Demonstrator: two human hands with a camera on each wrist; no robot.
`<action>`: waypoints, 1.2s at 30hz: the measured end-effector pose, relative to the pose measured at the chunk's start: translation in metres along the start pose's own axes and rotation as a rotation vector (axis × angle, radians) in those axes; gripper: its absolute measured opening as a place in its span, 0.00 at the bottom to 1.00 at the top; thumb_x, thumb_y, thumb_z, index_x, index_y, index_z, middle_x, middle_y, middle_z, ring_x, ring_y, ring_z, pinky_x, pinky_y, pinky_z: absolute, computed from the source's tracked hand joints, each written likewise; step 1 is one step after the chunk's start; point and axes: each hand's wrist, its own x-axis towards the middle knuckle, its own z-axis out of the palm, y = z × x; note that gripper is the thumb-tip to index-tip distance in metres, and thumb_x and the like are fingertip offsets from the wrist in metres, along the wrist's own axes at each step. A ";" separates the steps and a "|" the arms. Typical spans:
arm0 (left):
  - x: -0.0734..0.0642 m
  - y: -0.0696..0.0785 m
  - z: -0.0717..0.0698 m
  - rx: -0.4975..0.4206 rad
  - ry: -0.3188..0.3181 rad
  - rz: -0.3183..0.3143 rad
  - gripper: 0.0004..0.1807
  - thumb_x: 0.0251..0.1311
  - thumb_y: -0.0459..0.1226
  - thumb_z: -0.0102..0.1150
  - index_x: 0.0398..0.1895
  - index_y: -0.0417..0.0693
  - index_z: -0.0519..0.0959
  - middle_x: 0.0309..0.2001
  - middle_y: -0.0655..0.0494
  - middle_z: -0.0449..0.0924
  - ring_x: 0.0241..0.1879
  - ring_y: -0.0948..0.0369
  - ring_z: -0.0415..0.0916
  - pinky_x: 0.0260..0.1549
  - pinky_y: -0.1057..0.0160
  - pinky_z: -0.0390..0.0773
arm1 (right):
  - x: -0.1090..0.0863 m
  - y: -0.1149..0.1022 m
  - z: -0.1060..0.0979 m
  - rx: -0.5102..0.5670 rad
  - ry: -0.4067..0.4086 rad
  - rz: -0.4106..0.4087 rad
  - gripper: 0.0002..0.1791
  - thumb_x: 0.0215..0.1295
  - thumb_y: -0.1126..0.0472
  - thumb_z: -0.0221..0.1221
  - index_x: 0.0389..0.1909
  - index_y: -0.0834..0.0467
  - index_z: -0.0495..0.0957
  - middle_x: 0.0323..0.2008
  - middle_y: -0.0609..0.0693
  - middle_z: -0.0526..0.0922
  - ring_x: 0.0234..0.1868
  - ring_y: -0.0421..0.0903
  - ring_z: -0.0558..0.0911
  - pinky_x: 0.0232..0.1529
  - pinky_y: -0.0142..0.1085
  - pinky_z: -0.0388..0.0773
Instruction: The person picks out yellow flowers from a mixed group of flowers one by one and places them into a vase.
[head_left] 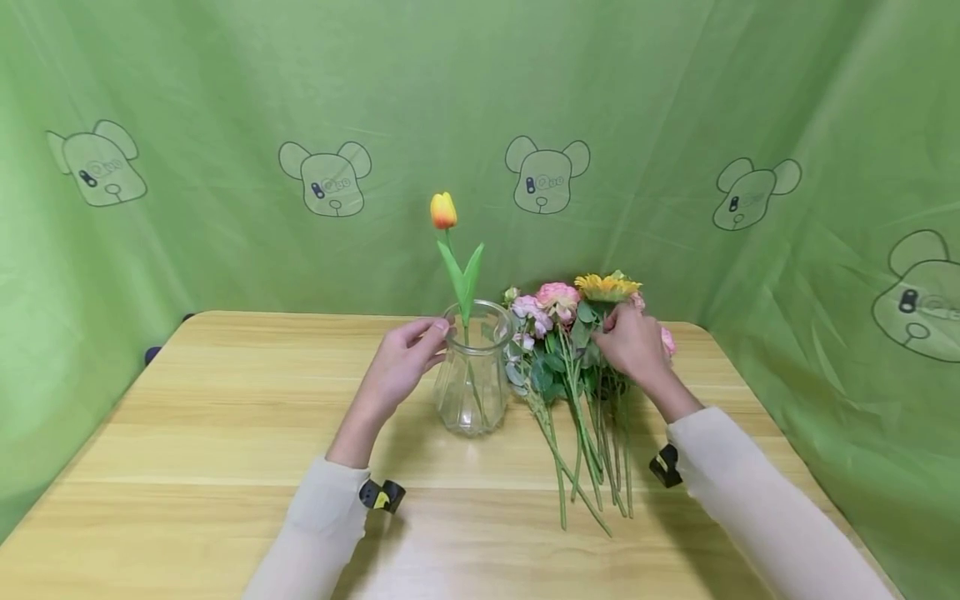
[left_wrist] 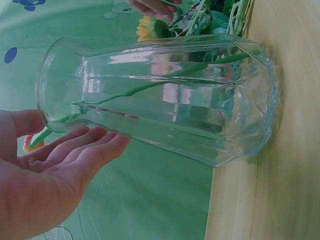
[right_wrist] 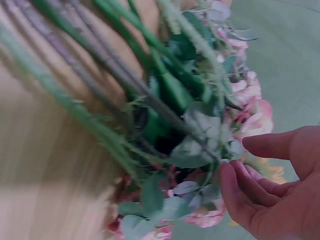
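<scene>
A clear glass vase [head_left: 453,400] stands upright on the table, with one yellow-orange tulip [head_left: 443,212] leaning in it. My left hand [head_left: 399,363] holds the vase at its neck, thumb against the rim and fingers along the outer side, as the left wrist view shows. To the right lies a bunch of artificial flowers, its green stems [head_left: 577,450] pointing toward me. My right hand [head_left: 636,346] reaches into it just below a yellow sunflower [head_left: 606,287]. In the right wrist view, its thumb and fingertips stand apart beside a thin stem and grey-green leaves [right_wrist: 200,135].
Pink flowers [head_left: 558,298] and pale lilac ones [head_left: 531,313] lie in the bunch close beside the vase. The wooden table [head_left: 247,417] is bordered by a green curtain [head_left: 435,100] printed with bear heads at the back and sides.
</scene>
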 end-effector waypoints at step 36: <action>0.001 -0.001 0.000 0.003 0.002 0.003 0.24 0.78 0.41 0.48 0.66 0.31 0.72 0.68 0.37 0.73 0.66 0.46 0.74 0.65 0.58 0.79 | -0.009 0.026 0.026 0.055 -0.017 -0.041 0.09 0.63 0.66 0.60 0.38 0.70 0.78 0.35 0.66 0.83 0.30 0.57 0.78 0.27 0.43 0.77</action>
